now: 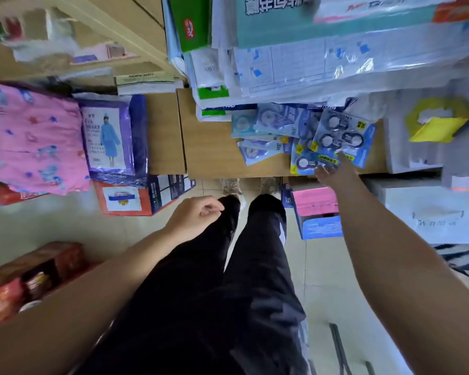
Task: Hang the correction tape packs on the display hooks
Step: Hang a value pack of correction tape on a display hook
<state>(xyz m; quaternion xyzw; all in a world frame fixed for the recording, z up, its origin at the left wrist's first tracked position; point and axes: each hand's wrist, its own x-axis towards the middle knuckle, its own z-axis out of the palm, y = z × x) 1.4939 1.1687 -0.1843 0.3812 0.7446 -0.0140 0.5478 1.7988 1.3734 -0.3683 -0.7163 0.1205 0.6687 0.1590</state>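
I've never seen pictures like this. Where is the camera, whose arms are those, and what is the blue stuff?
No machine here: a person wears a camera on the head, looking down, so you see their own arms and trousers. The left hand hangs loosely curled, holding nothing. The right hand reaches to a heap of blue correction tape packs on a wooden shelf; its fingers touch the nearest pack at its edge, with no clear grip. Left of them lie a raincoat packet and a pink one. No display hooks show.
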